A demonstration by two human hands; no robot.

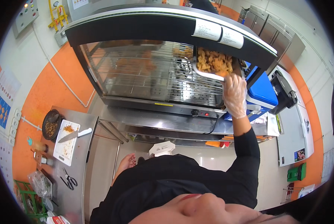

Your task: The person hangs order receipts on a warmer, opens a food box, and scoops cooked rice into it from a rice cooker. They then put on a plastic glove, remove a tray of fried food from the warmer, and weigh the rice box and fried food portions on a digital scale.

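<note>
Gloved in clear plastic, my right hand (235, 95) grips the near right corner of a metal tray (209, 75) heaped with fried, breaded pieces (214, 61). The tray sits at the open right side of a glass-fronted heated display cabinet (133, 105), above its wire racks (183, 75). My left hand (129, 161) is bare, hangs low beside my body with fingers loosely curled, and holds nothing that I can see. Near it, below the cabinet, is an open white carton (162, 148).
On the steel table at the left are a white cutting board (63, 154) with a knife (74, 135), a black bowl (51, 125), scissors (69, 179) and a plastic bag (41, 183). A blue cooler box (263, 92) stands right of the cabinet, beside a black bin (281, 92).
</note>
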